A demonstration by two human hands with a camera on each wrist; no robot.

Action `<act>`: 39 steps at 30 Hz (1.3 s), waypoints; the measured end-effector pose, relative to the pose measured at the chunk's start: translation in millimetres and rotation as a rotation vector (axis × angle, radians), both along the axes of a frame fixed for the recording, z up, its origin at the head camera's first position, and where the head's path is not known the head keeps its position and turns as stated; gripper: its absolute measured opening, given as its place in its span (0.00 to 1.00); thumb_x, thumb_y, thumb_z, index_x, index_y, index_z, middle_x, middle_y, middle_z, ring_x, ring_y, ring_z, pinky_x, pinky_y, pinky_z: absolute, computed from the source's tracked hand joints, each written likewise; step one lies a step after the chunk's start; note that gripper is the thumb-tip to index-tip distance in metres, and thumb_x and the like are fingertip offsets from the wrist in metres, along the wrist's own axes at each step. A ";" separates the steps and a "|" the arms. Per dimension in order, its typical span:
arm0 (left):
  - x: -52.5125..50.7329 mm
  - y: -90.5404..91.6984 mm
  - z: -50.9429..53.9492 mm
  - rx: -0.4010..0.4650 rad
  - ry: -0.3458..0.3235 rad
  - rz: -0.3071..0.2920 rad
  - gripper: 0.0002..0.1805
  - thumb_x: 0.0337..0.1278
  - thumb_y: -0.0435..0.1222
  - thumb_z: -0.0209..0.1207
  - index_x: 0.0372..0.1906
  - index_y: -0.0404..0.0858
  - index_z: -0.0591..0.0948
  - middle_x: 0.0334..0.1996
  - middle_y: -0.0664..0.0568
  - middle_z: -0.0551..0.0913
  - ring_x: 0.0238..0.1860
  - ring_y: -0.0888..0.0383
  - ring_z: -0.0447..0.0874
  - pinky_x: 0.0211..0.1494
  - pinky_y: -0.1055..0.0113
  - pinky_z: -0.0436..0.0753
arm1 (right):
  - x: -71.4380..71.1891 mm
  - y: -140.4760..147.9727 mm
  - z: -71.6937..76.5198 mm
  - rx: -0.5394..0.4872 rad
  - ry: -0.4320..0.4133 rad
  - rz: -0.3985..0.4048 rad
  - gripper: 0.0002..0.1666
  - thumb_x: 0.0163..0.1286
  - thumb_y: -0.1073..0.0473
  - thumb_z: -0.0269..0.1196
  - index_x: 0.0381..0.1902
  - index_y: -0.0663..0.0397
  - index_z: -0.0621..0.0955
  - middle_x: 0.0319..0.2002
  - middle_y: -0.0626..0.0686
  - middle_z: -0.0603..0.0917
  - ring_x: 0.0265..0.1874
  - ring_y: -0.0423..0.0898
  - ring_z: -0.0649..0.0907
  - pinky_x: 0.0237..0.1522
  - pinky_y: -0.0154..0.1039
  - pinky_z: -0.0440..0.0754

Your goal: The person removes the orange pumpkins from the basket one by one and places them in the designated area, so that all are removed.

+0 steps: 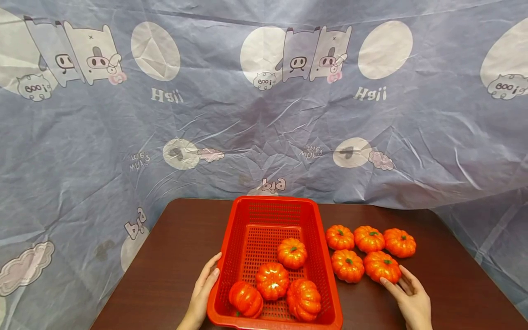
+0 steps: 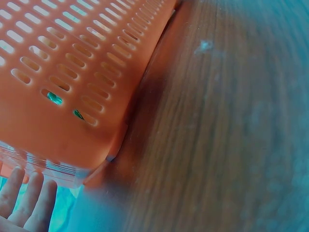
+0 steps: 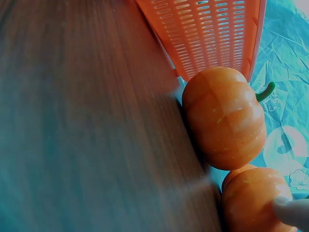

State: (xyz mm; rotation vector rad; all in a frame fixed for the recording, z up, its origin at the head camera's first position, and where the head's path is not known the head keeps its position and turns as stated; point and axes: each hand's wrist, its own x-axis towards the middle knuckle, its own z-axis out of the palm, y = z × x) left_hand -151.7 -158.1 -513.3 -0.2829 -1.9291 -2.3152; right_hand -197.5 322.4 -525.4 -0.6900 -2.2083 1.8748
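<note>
The right hand (image 1: 412, 302) grips the front right pumpkin (image 1: 381, 267) with thumb and fingers on its near and right sides, on the table (image 1: 453, 293) right of the red basket (image 1: 272, 323); the left hand (image 1: 202, 291), fingers extended, rests against the basket's left side. The glossy pumpkin is probably light, stiff and somewhat slippery, so the ribbed flanks at its widest girth offer better purchase than the small stem (image 1: 387, 261). Beyond it stands a back row of three pumpkins (image 1: 369, 239), then the patterned sheet (image 1: 264, 119).
</note>
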 end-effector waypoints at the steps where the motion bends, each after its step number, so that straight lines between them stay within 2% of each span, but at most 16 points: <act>1: 0.0 0.0 0.1 -0.002 -0.004 0.003 0.23 0.73 0.38 0.39 0.70 0.41 0.59 0.60 0.33 0.64 0.56 0.45 0.72 0.52 0.60 0.77 | -0.2 0.0 -0.1 0.008 -0.002 0.000 0.53 0.54 0.50 0.72 0.73 0.47 0.57 0.70 0.59 0.58 0.43 0.20 0.72 0.34 0.13 0.67; 5: 0.1 -0.1 0.3 -0.002 -0.013 0.009 0.23 0.73 0.39 0.40 0.70 0.41 0.59 0.60 0.34 0.64 0.56 0.46 0.72 0.52 0.61 0.77 | -1.5 -0.3 0.5 0.013 0.009 -0.010 0.53 0.55 0.51 0.71 0.73 0.49 0.56 0.70 0.59 0.58 0.63 0.39 0.65 0.36 0.12 0.66; 8: 0.2 -0.1 0.2 0.004 -0.007 0.001 0.23 0.73 0.38 0.40 0.70 0.41 0.59 0.59 0.33 0.64 0.55 0.45 0.72 0.52 0.60 0.77 | -2.5 -0.2 3.1 -0.024 0.060 -0.030 0.52 0.56 0.56 0.71 0.73 0.53 0.56 0.70 0.60 0.58 0.66 0.45 0.62 0.40 0.13 0.67; 12: 0.0 0.1 0.0 0.010 0.008 -0.009 0.24 0.73 0.38 0.39 0.70 0.40 0.59 0.59 0.31 0.65 0.55 0.45 0.72 0.52 0.60 0.77 | -4.0 0.8 10.5 -0.049 0.119 -0.080 0.50 0.56 0.59 0.71 0.72 0.53 0.58 0.69 0.59 0.60 0.65 0.41 0.64 0.50 0.17 0.66; 16: -0.1 0.2 -0.1 0.009 0.015 -0.012 0.24 0.73 0.38 0.39 0.70 0.40 0.59 0.60 0.31 0.64 0.55 0.46 0.72 0.53 0.60 0.77 | -6.6 2.9 17.8 -0.031 0.167 -0.118 0.47 0.55 0.60 0.72 0.70 0.52 0.62 0.67 0.57 0.65 0.61 0.37 0.68 0.56 0.21 0.64; 23: -0.3 -0.4 -0.3 0.003 0.029 -0.016 0.23 0.74 0.37 0.38 0.70 0.40 0.58 0.60 0.31 0.64 0.56 0.44 0.72 0.53 0.60 0.77 | -24.0 16.5 12.9 0.005 0.358 -0.088 0.42 0.53 0.62 0.72 0.66 0.51 0.69 0.58 0.45 0.75 0.51 0.28 0.74 0.49 0.17 0.68; 26: -0.5 -0.6 -0.1 0.003 0.031 -0.017 0.23 0.74 0.37 0.38 0.70 0.40 0.58 0.60 0.31 0.64 0.56 0.44 0.72 0.53 0.60 0.77 | -26.4 7.8 33.0 -0.045 0.369 -0.071 0.41 0.53 0.63 0.72 0.65 0.52 0.70 0.58 0.46 0.75 0.53 0.31 0.75 0.50 0.19 0.69; 29: -0.6 -0.6 -0.1 0.007 0.029 -0.016 0.23 0.74 0.37 0.39 0.70 0.40 0.58 0.60 0.31 0.64 0.56 0.44 0.72 0.53 0.60 0.77 | -23.6 -11.9 67.4 -0.077 0.358 -0.049 0.39 0.54 0.65 0.71 0.64 0.52 0.70 0.57 0.45 0.75 0.53 0.33 0.75 0.49 0.19 0.70; 31: -0.5 -0.6 -0.3 0.010 0.030 -0.015 0.24 0.73 0.37 0.39 0.70 0.39 0.58 0.60 0.31 0.64 0.56 0.45 0.72 0.53 0.60 0.77 | -22.9 -24.5 87.0 -0.088 0.387 -0.023 0.37 0.55 0.67 0.70 0.63 0.54 0.71 0.54 0.43 0.76 0.51 0.32 0.76 0.47 0.19 0.71; 34: -0.4 -0.6 -0.8 0.015 0.028 -0.012 0.24 0.73 0.37 0.39 0.70 0.39 0.59 0.61 0.31 0.64 0.56 0.46 0.72 0.53 0.61 0.77 | -27.3 -34.7 101.2 -0.055 0.461 0.061 0.35 0.56 0.69 0.68 0.62 0.56 0.72 0.51 0.41 0.78 0.49 0.31 0.77 0.45 0.18 0.72; 37: -0.6 -0.5 -1.2 0.016 0.029 -0.014 0.24 0.73 0.37 0.39 0.70 0.39 0.59 0.61 0.31 0.63 0.57 0.46 0.72 0.53 0.61 0.77 | -33.1 -44.2 112.0 0.040 0.520 0.147 0.33 0.58 0.67 0.68 0.62 0.57 0.72 0.52 0.42 0.78 0.48 0.31 0.77 0.46 0.19 0.72; 38: -0.6 -0.6 -1.3 0.015 0.027 -0.012 0.24 0.73 0.37 0.39 0.70 0.39 0.59 0.61 0.32 0.63 0.57 0.46 0.72 0.53 0.61 0.77 | -38.9 -44.4 110.0 0.030 0.571 0.187 0.33 0.58 0.68 0.67 0.62 0.58 0.72 0.53 0.44 0.78 0.49 0.32 0.77 0.46 0.20 0.72; 39: -0.7 -0.5 -1.3 0.014 0.026 -0.011 0.23 0.73 0.38 0.39 0.70 0.39 0.59 0.61 0.32 0.63 0.57 0.46 0.71 0.53 0.61 0.77 | -41.6 -47.0 112.4 0.053 0.583 0.216 0.33 0.58 0.67 0.67 0.62 0.58 0.72 0.53 0.45 0.77 0.49 0.31 0.77 0.47 0.20 0.72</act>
